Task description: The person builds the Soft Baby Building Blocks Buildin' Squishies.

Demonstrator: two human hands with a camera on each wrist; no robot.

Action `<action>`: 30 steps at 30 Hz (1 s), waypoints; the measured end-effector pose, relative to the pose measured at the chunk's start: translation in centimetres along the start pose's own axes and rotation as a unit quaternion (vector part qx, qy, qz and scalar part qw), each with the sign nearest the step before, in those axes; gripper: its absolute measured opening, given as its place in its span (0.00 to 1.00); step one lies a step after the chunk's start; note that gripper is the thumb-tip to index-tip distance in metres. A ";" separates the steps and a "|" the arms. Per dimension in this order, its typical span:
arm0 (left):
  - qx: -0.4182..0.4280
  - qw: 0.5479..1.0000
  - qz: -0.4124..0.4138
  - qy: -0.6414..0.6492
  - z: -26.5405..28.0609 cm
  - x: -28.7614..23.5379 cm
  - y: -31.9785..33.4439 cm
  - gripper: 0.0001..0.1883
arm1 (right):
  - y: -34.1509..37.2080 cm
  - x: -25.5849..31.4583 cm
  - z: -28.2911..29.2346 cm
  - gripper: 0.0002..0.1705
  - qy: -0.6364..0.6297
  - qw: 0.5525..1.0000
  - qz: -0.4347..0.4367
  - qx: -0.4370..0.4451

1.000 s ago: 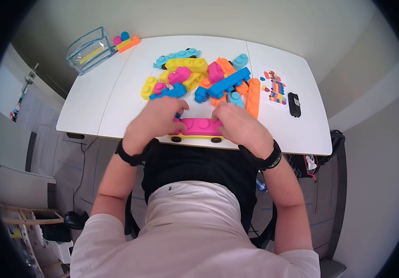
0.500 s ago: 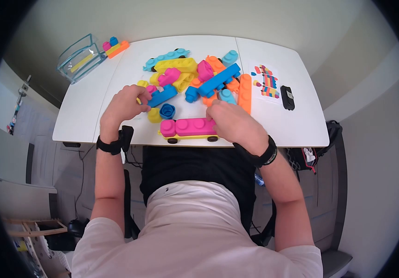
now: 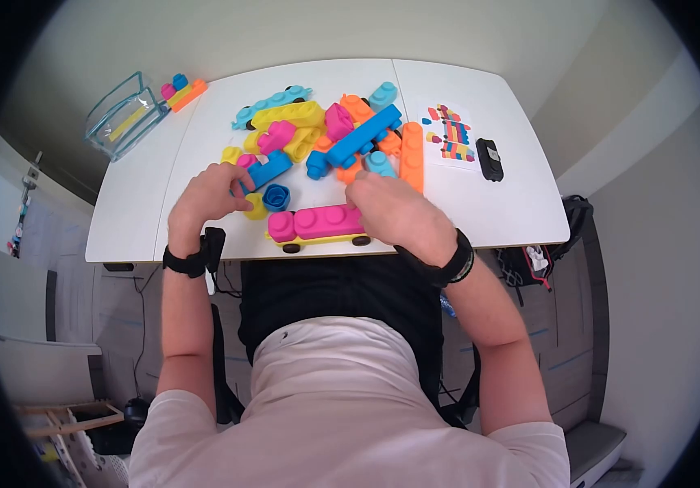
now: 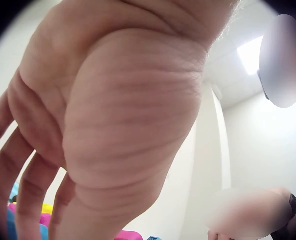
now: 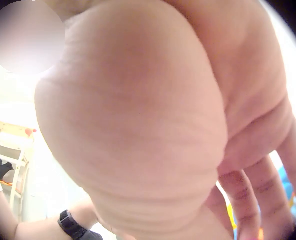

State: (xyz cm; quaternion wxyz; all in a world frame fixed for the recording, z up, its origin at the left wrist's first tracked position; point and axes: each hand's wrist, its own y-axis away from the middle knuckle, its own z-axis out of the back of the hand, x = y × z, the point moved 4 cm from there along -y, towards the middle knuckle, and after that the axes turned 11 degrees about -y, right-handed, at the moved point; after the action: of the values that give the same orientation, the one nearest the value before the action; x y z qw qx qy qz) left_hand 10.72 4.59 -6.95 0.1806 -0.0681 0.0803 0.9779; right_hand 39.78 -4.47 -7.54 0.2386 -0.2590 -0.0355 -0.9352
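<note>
Head | case (image 3: 107, 128): yellow strip (image 3: 128, 124) inside | left hand (image 3: 207, 195) spread | right hand (image 3: 396, 210) at pink block (image 3: 317, 220), grip unclear

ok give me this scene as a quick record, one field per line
left hand: fingers by a blue block and a yellow block, contact unclear
right hand: at the right end of the pink-topped car
pink-topped car: yellow base, black wheels, near the table edge
block pile: beyond the hands, mixed colours
picture sheet: right side, black object beside it
clear case: far left
</note>
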 end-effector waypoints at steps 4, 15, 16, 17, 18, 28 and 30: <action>0.004 1.000 -0.002 0.000 -0.6 0.2 -0.2 0.17 | -0.1 0.2 0.1 0.14 0.004 1.000 -0.014 0.012; -0.009 0.998 0.038 -0.053 -0.3 0.5 0.3 0.15 | -1.1 0.2 -0.4 0.14 0.008 1.000 0.000 0.027; -0.009 0.998 0.041 -0.053 0.2 0.6 0.7 0.15 | -1.2 0.2 -0.5 0.14 0.012 0.999 -0.013 0.039; -0.034 0.998 0.040 -0.038 1.0 0.6 1.2 0.16 | -1.3 0.0 -0.5 0.15 0.017 0.998 -0.026 0.050; -0.060 0.997 0.039 -0.022 1.7 0.5 1.6 0.16 | -1.3 0.0 -0.5 0.15 0.017 0.998 -0.027 0.050; -0.101 0.987 -0.101 0.071 5.1 -5.9 6.1 0.16 | -1.9 0.3 -0.2 0.17 -0.030 0.998 -0.010 0.057; -0.095 0.988 -0.107 0.065 4.6 -6.1 6.0 0.16 | -1.4 -0.2 0.9 0.17 -0.047 0.997 -0.016 0.054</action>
State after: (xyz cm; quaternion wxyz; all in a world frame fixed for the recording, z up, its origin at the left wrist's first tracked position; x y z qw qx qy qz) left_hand 13.72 -2.24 -0.70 0.2710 -0.1561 -0.0093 0.9498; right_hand 39.71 -2.92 -6.83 0.2348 -0.2891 -0.1011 -0.9225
